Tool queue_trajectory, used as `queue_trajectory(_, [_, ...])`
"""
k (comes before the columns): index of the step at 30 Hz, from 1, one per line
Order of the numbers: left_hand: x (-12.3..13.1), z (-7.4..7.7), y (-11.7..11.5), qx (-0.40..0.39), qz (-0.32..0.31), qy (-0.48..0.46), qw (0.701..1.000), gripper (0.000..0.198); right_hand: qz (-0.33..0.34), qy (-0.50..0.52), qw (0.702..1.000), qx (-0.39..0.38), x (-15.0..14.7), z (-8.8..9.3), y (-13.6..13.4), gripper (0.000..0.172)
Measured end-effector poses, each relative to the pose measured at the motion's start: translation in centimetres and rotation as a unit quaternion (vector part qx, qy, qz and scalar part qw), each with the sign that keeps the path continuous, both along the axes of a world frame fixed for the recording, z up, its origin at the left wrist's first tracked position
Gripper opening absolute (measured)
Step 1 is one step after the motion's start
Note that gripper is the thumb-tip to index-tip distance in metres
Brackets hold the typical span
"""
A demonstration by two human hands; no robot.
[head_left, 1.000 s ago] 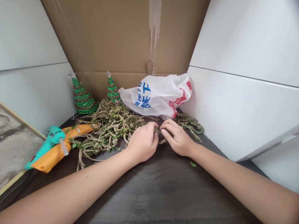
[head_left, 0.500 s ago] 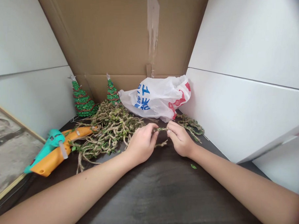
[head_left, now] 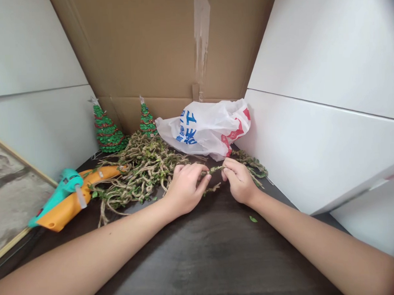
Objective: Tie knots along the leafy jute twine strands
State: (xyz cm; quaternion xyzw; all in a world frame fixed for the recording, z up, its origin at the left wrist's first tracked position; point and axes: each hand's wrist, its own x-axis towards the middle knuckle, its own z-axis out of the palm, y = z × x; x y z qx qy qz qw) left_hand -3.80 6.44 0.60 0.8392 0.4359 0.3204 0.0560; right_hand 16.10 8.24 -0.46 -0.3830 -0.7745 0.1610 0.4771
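Note:
My left hand [head_left: 185, 189] and my right hand [head_left: 238, 181] both pinch a short strand of leafy jute twine [head_left: 215, 169] between finger and thumb, holding it up above the dark table [head_left: 205, 256]. A tangled heap of the same twine with small green leaves [head_left: 141, 169] lies just left of my left hand. More of the leafy strands [head_left: 250, 162] lie beyond my right hand, against the white plastic bag [head_left: 203, 130] with blue and red print.
An orange and teal glue gun [head_left: 62, 202] lies at the left, touching the heap. Two small green glittery cone trees [head_left: 106, 129] [head_left: 147, 120] stand at the back. Cardboard [head_left: 147, 45] and white panels [head_left: 327, 150] wall the space. One loose leaf [head_left: 253, 219] sits near my right hand.
My hands have drawn slightly apart and raised the leafy strand, which now stretches between them. The view has shifted a little.

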Motion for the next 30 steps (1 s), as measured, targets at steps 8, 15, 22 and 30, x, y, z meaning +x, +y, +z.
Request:
queue_trajectory(8, [0.1, 0.1, 0.0, 0.014, 0.020, 0.005, 1.000, 0.016, 0.000, -0.013, 1.000, 0.001, -0.3, 0.2, 0.0, 0.031])
queue_trajectory(15, [0.1, 0.4, -0.1, 0.028, 0.054, 0.029, 0.998, 0.020, -0.009, -0.028, 1.000, 0.006, -0.2, 0.1, 0.2, 0.031])
queue_trajectory(22, [0.1, 0.3, 0.0, 0.016, 0.032, 0.036, 0.999, 0.023, 0.010, -0.062, 0.998, 0.008, -0.5, 0.1, -0.2, 0.007])
queue_trajectory(30, [0.2, 0.1, 0.0, -0.003, 0.030, 0.023, 0.999, 0.023, 0.053, -0.123, 0.991, 0.007, -1.1, -0.2, -0.5, 0.008])
